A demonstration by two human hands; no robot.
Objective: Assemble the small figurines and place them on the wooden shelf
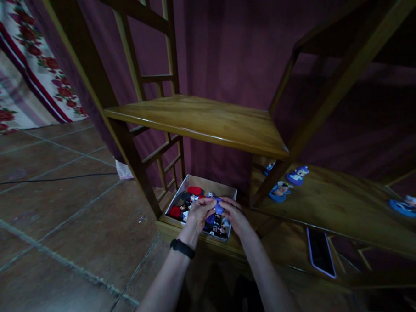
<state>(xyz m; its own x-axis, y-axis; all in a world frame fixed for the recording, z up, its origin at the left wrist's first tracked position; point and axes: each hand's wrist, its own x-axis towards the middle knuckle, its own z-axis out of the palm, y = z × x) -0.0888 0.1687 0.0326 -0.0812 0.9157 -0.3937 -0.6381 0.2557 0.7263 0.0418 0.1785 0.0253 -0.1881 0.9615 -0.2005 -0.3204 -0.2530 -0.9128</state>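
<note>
My left hand [201, 211] and my right hand [233, 211] meet over an open cardboard box [226, 190] on the bottom shelf. Between their fingertips they pinch a small purple figurine [218, 207], whose details are too small to make out. Inside the box lie several small figurines with red, black and blue parts, among them a red piece [175, 212] at the left. My hands hide part of the contents. A black band [182, 248] circles my left wrist.
A wooden shelf board [199, 122] juts out above the box. To the right, figurines on blue bases, such as one figurine [279, 191], stand on a lower shelf [341, 205]. A phone [320, 252] lies lower right. Tiled floor [60, 236] spreads to the left.
</note>
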